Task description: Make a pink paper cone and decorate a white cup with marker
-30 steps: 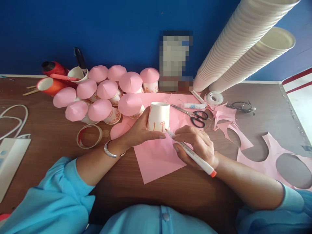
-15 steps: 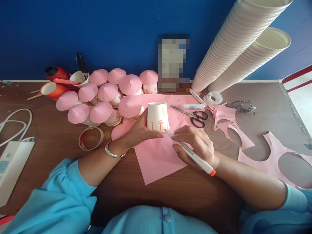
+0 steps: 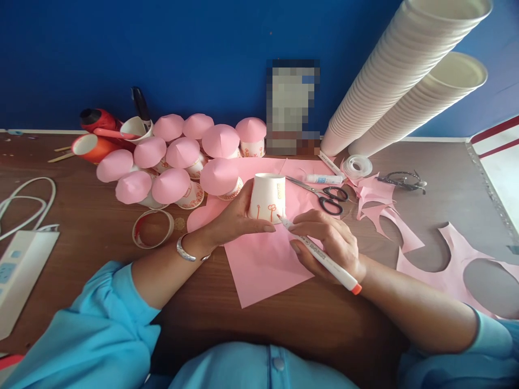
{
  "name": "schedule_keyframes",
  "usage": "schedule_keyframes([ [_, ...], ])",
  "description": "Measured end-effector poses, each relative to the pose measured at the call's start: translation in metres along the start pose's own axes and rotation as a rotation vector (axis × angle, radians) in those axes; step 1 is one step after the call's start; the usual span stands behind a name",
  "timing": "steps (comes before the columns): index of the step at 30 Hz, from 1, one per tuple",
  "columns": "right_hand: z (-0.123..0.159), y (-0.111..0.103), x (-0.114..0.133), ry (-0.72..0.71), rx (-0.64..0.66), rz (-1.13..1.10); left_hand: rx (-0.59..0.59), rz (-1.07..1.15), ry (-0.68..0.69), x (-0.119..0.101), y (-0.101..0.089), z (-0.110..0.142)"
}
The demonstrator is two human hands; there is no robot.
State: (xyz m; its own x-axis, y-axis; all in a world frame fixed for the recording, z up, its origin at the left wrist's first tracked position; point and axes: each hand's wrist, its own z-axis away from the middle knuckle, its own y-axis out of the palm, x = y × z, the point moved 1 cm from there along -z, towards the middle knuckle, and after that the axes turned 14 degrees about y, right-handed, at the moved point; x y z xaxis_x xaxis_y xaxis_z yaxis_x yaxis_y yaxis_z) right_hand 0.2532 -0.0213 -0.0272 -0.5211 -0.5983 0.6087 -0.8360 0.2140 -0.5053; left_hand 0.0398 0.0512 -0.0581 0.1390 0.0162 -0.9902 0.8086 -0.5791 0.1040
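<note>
1. At the far left I see a white power strip (image 3: 20, 270) with its white cable (image 3: 24, 200) looped on the brown counter (image 3: 81, 237).
2. Behind it lie red containers (image 3: 95, 143) on their sides and a white cup (image 3: 135, 127) with a dark tool standing in it.
3. Next I see a cluster of pink-capped cups (image 3: 178, 156), packed close together, with a tape ring (image 3: 152, 228) lying flat just in front of them.
4. My left hand (image 3: 235, 216) is closed around the paper cup (image 3: 268, 197), thumb across the front near the base, fingers behind. The cup stands upside down, wide rim down, on the pink paper sheet (image 3: 263, 259) at the middle of the counter; orange marks show on its side.
5. My right hand (image 3: 328, 243) is clamped on the marker (image 3: 320, 254), which slants from its orange rear cap at lower right up to its tip; the tip touches the cup's lower right side. The two hands are close together, the cup between them.
6. Behind the right hand lie scissors (image 3: 324, 195) with black handles, a small white tube (image 3: 324, 178) and a clear tape roll (image 3: 357, 165).
7. Two long stacks of white cups (image 3: 389, 81) lean from the counter toward the upper right, against the blue wall (image 3: 203, 48).
8. Further right I see spectacles (image 3: 401, 179) and pink paper offcuts (image 3: 446, 265) with round holes cut out.
</note>
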Motion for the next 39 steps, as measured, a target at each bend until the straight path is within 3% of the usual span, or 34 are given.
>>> schedule_keyframes([
  [22,-0.0017,0.0000,-0.0004,0.014,-0.015,0.006,0.020,0.079,-0.004,0.0008,-0.0011,0.0004],
  [32,-0.0025,-0.0025,-0.0041,0.080,-0.051,0.020,0.004,0.196,-0.045,-0.0084,0.0033,-0.0012],
  [39,-0.0036,-0.0017,-0.0034,0.071,-0.039,-0.005,0.038,0.270,-0.032,-0.0033,0.0019,-0.0004],
])
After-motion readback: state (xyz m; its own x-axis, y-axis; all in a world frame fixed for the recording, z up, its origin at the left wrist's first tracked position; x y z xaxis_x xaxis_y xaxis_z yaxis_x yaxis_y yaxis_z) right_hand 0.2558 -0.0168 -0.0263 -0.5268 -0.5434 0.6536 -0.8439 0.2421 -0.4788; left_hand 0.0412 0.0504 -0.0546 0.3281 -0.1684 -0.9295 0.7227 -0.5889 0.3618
